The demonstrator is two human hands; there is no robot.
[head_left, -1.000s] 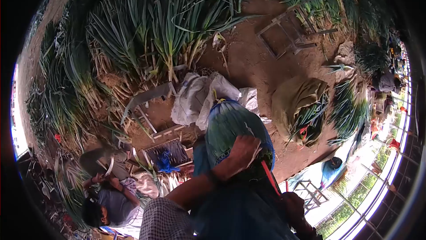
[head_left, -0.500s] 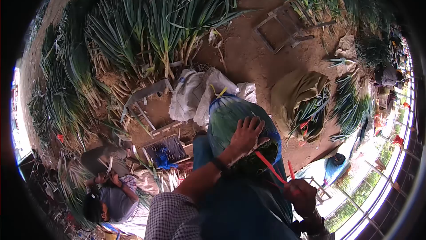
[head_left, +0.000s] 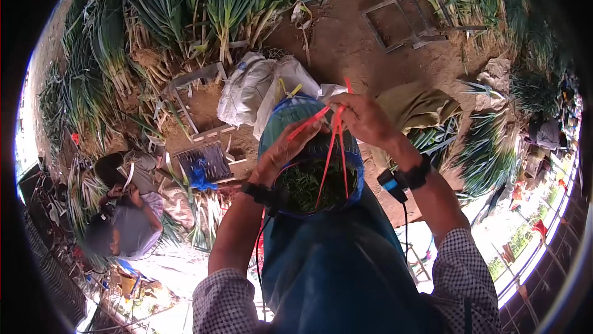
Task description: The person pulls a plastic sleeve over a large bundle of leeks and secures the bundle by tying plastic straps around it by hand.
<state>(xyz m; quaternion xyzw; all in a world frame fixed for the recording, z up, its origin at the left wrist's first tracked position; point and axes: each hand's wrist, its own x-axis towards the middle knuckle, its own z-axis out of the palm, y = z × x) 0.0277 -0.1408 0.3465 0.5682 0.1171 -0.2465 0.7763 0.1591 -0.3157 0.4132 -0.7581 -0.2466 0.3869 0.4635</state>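
Bag (head_left: 285,116): front centre, greens (head_left: 296,186) inside.
Sacks (head_left: 247,90): just beyond bag, left.
Leeks (head_left: 228,6): behind sacks, extending left.
Frame (head_left: 429,41): on ground (head_left: 340,37), far right.

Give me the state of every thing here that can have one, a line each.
Left hand: fingers closed on the red string
Right hand: fingers closed on the red string
Red string: strands hanging over the bag's opening
Bag: filled, near end open
Leaves: packed inside the bag
Brown sack: open, greens showing
White sacks: crumpled
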